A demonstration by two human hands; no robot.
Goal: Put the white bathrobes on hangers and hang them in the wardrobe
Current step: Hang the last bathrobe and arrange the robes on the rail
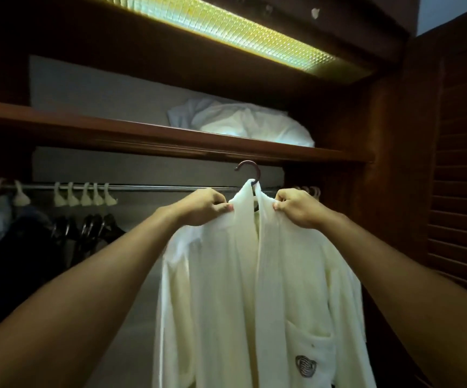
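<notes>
A white bathrobe hangs in front of me on a dark hanger, of which only the hook shows above the collar. The hook sits above the metal wardrobe rail, just under the wooden shelf; whether it rests on the rail I cannot tell. My left hand pinches the robe's left shoulder beside the collar. My right hand pinches the right shoulder. The robe has a pocket with a dark logo at the lower right.
Several empty hangers with pale hooks and dark garments hang at the rail's left. A white pillow lies on the wooden shelf above. A louvred wooden door stands at right. A lit panel glows overhead.
</notes>
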